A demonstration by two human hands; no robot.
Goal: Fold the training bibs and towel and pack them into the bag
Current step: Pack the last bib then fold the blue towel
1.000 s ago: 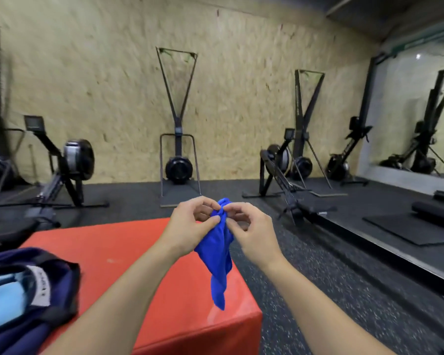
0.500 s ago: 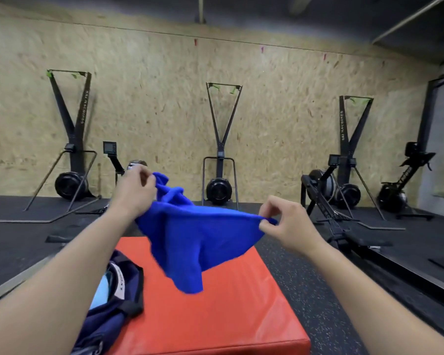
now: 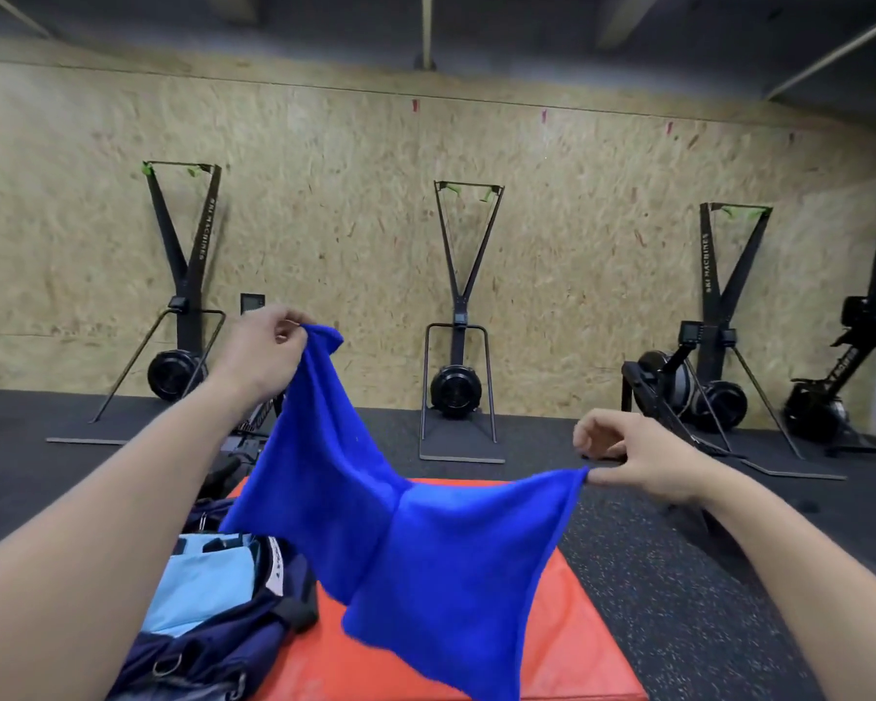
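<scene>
The towel (image 3: 426,543) hung in the air, spread between both hands above the red mat (image 3: 567,650). Its top edge ran on a slant, from high at the left to lower at the right, and sagged in the middle; that was its long axis. The rest of the cloth draped down toward the person, with a crease running down its middle.

The left hand (image 3: 261,354) pinched the upper left corner between thumb and fingertips, raised well above the mat. The right hand (image 3: 638,455) pinched the right corner the same way, lower, beyond the mat's right edge.

The bag (image 3: 213,634) lay open on the mat's left side, light blue cloth (image 3: 201,584) showing inside, below the towel's left part. The towel's lower right corner hung in front of the mat's near right part. Dark floor (image 3: 678,574) lay open to the right of the mat, and the ski machines (image 3: 458,346) stood well apart along the back wall.
</scene>
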